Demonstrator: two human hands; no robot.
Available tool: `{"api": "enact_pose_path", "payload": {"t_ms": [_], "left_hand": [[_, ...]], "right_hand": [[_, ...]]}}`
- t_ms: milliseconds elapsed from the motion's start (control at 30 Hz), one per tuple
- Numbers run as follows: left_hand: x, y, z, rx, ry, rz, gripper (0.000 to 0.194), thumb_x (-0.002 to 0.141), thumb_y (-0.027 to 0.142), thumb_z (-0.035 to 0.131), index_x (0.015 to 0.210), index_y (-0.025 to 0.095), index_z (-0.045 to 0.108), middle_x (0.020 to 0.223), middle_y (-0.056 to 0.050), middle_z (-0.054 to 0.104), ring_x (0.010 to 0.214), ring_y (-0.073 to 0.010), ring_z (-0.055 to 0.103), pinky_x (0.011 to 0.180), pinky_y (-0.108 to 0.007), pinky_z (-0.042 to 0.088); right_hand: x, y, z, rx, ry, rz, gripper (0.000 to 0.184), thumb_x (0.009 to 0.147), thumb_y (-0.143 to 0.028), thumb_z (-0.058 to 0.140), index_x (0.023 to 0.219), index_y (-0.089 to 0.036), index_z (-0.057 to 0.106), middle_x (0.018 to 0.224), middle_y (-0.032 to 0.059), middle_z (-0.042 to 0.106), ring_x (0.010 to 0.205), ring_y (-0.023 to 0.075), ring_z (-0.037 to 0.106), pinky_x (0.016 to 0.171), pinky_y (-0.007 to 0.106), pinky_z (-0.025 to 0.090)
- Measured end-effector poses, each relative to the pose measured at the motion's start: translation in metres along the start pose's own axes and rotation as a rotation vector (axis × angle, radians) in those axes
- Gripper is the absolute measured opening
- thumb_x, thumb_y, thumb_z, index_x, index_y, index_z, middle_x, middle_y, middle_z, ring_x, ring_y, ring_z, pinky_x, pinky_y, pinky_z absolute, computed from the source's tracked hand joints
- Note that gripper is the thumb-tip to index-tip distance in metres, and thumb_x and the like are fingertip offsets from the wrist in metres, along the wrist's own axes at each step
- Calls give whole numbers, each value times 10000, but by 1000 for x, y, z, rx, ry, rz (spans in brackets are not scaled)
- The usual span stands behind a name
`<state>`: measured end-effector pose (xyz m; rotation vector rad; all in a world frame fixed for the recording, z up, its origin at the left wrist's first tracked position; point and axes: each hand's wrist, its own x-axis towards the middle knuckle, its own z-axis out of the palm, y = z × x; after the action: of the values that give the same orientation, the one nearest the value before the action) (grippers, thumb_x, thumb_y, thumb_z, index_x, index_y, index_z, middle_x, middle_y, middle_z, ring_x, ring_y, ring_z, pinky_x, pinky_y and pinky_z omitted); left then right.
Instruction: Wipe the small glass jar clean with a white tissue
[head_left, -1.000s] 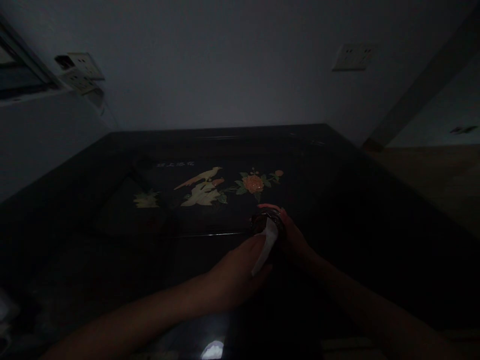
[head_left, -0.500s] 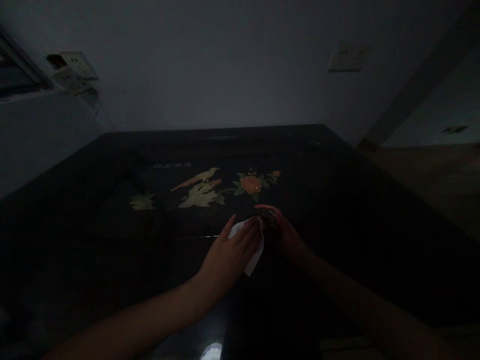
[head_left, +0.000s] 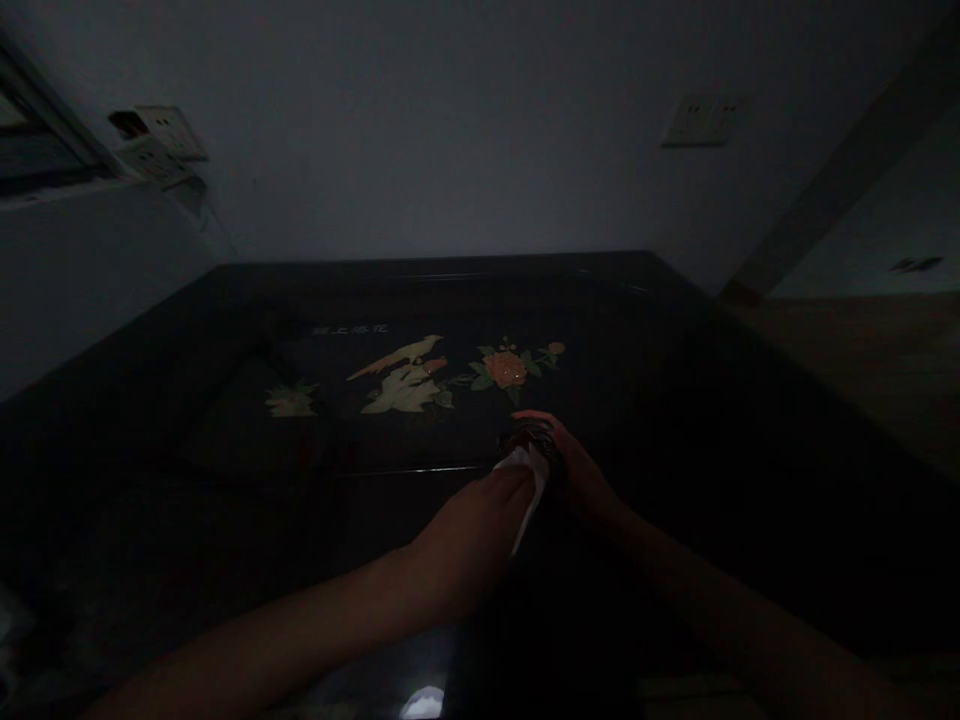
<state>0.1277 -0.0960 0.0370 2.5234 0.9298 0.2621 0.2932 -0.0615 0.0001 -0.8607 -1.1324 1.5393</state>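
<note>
My left hand (head_left: 472,535) is closed on a white tissue (head_left: 538,472), pressed against the near side of a dark, shiny, round object (head_left: 529,433). My right hand (head_left: 583,478) curls around the far and right side of that object, its index finger along the top. The dimness hides what kind of object it is, and its lower part is out of sight. Both hands are over a black lacquered surface (head_left: 360,530) with an inlaid bird picture (head_left: 405,388) and an orange flower (head_left: 504,369) just beyond them.
A pale wall (head_left: 450,130) rises behind the black surface. Sockets are mounted at the left (head_left: 169,135) and right (head_left: 701,120). At the lower edge, a bright round reflection (head_left: 424,703) shows. Wooden floor (head_left: 847,350) lies to the right.
My left hand has shifted slightly right and its fingers have curled in, bunching the tissue against the object. My right hand keeps its hold. The view has shifted slightly.
</note>
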Motion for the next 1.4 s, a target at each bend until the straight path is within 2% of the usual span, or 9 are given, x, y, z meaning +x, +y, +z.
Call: {"api": "enact_pose_path", "payload": {"t_ms": [167, 300, 400, 533, 733, 833, 967, 1100, 1400], "left_hand": [[0, 4, -9, -688, 50, -129, 361, 921, 203, 373, 1252, 137, 501, 1241, -105, 610, 1160, -213, 555, 1018, -383, 435], [-1, 5, -11, -860, 27, -220, 346, 916, 237, 401, 1218, 124, 527, 1171, -95, 642, 1136, -236, 565, 1008, -424, 438], [0, 3, -11, -787, 36, -150, 366, 911, 216, 406, 1255, 145, 509, 1267, -101, 598, 1209, -231, 517, 1058, -427, 393], [1, -2, -11, -619, 34, -61, 408, 895, 159, 398, 1295, 169, 482, 1332, -94, 562, 1210, -200, 531, 1050, -388, 414], [-1, -4, -10, -19, -25, -18, 508, 857, 114, 436, 1362, 166, 405, 1413, -112, 490, 1299, -212, 460, 1068, -361, 390], [-1, -6, -8, 298, -10, 13, 482, 885, 126, 423, 1366, 151, 402, 1417, -108, 488, 1347, -232, 394, 1087, -412, 361], [0, -12, -3, 546, 59, 32, 419, 933, 135, 353, 1342, 157, 440, 1425, -83, 486, 1366, -214, 362, 1110, -490, 319], [0, -19, -1, 659, 117, 76, 422, 933, 147, 351, 1346, 143, 440, 1462, -93, 435, 1393, -207, 309, 1140, -516, 257], [-1, -16, -2, 633, 77, 81, 422, 931, 153, 366, 1346, 121, 434, 1434, -109, 468, 1384, -223, 326, 1123, -485, 282]], "right_hand": [[0, 2, -1, 37, 1, 38, 506, 856, -637, 453, 1154, -244, 567, 970, 51, 694, 850, 204, 651, 769, 330, 483], [0, 2, -1, 42, 14, 19, 507, 844, -645, 466, 1134, -244, 578, 970, 49, 696, 850, 201, 650, 779, 326, 485], [0, 1, 0, 33, 24, 15, 499, 853, -637, 458, 1135, -244, 581, 966, 45, 696, 833, 193, 648, 765, 316, 484], [1, 2, 1, 57, 19, 22, 497, 849, -632, 469, 1136, -241, 578, 942, 42, 692, 796, 190, 646, 743, 317, 487], [1, 3, -1, 42, 5, 12, 449, 880, -587, 457, 1147, -248, 581, 983, 35, 688, 861, 178, 640, 788, 302, 478], [1, 2, -1, 54, 13, 5, 448, 866, -595, 480, 1130, -251, 591, 950, 19, 692, 844, 161, 635, 779, 280, 478], [2, 1, 2, 124, 27, 19, 449, 812, -608, 555, 1082, -254, 613, 931, 5, 697, 833, 152, 638, 782, 268, 484], [2, 1, 3, 144, 40, 13, 428, 810, -604, 558, 1058, -261, 625, 961, 7, 699, 870, 160, 641, 806, 275, 480], [2, 1, 3, 151, 37, 23, 446, 800, -605, 568, 1071, -253, 609, 932, 10, 696, 834, 168, 638, 786, 293, 477]]}}
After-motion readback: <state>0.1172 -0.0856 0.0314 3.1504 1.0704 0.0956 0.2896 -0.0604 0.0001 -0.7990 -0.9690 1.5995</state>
